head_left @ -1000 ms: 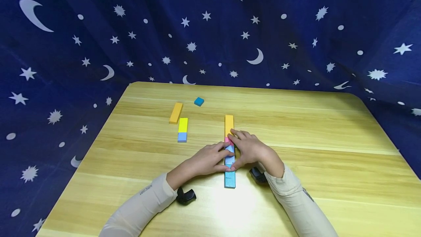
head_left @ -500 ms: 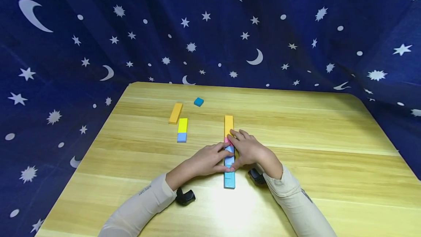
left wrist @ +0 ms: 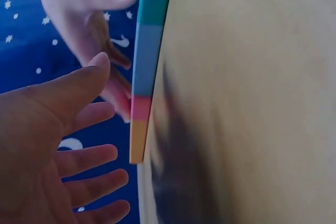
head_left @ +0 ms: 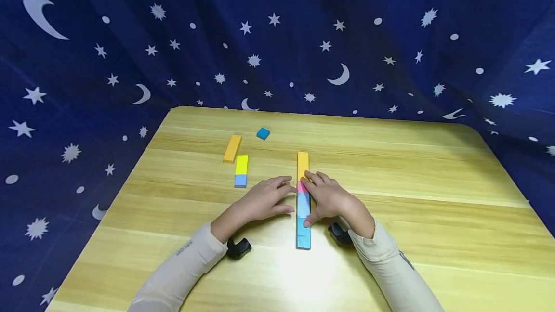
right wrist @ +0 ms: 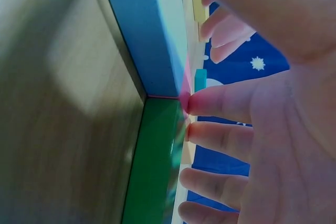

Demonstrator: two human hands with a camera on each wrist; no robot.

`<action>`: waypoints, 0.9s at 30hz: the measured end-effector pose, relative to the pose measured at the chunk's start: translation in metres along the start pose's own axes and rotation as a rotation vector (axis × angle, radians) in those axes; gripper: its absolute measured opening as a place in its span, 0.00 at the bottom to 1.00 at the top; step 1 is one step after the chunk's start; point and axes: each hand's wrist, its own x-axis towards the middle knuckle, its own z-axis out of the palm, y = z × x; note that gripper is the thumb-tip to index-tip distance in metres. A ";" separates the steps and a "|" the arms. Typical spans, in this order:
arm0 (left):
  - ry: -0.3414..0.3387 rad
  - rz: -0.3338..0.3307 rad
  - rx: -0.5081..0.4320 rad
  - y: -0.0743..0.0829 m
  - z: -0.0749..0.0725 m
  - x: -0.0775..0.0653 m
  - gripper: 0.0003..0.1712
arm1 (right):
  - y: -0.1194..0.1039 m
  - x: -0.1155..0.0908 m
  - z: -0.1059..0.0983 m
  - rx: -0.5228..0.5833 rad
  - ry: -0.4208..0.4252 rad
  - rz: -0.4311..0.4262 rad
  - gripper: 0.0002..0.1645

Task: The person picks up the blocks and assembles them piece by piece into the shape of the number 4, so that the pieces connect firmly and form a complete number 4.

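Observation:
In the head view, a straight row of flat blocks runs away from the person: a teal block (head_left: 303,237) nearest, then a light blue block (head_left: 303,201), a pink block (head_left: 301,187) and an orange block (head_left: 302,163). The left hand (head_left: 264,200) is just left of the row, fingers spread, holding nothing. From the right, the right hand (head_left: 330,200) rests its fingertips on the row, thumb at the teal block and index finger at the pink one. In the right wrist view its fingers look straight, beside a blue face and a green face (right wrist: 152,156).
Left of the row lie another orange block (head_left: 232,149), a yellow block (head_left: 241,164) touching a periwinkle block (head_left: 240,180), and a small dark teal block (head_left: 262,133) farther back. A blue curtain (head_left: 277,37) with moons and stars hangs behind the wooden table (head_left: 412,167).
The left hand has let go of the row and moved a little left and away from the person, its fingers now off the blocks. The right hand stays nearly in place.

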 end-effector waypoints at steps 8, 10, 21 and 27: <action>0.018 -0.075 -0.006 -0.015 -0.012 -0.002 0.29 | -0.001 -0.001 -0.002 0.000 -0.001 0.003 0.68; 0.002 -0.117 -0.003 -0.018 -0.016 -0.003 0.30 | -0.001 -0.001 -0.002 0.003 -0.002 0.006 0.68; -0.097 -0.380 0.068 -0.041 -0.046 -0.021 0.33 | -0.001 -0.001 -0.001 0.011 -0.002 -0.009 0.67; -0.114 -0.462 0.091 -0.051 -0.049 -0.025 0.36 | -0.002 -0.001 -0.001 0.016 0.001 -0.012 0.67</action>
